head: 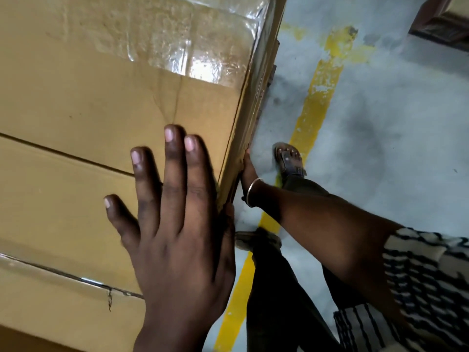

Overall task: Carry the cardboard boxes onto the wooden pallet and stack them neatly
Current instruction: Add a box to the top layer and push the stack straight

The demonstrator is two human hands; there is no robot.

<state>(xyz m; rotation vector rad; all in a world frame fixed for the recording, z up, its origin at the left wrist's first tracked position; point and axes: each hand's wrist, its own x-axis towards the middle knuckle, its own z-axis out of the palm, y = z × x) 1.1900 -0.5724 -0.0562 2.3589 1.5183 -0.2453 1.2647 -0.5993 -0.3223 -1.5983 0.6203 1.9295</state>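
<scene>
Below me I see a grey concrete floor (pixel 380 118) crossed by a worn yellow painted line (pixel 317 97), a sandalled foot (pixel 289 158) on that line, and a dark wooden structure (pixel 441 24) top right.

- Boxes (pixel 88 110): at least 1 in view; seams on its face, so it may be more than one, cannot tell.
- Hands: 2, left (pixel 175 224), right (pixel 247 168).
- Feet: 2, sandalled (pixel 289 158).
- Bangle (pixel 253 191): 1.
- Yellow floor lines (pixel 317 97): 1 long, with 1 crossing stub.
</scene>
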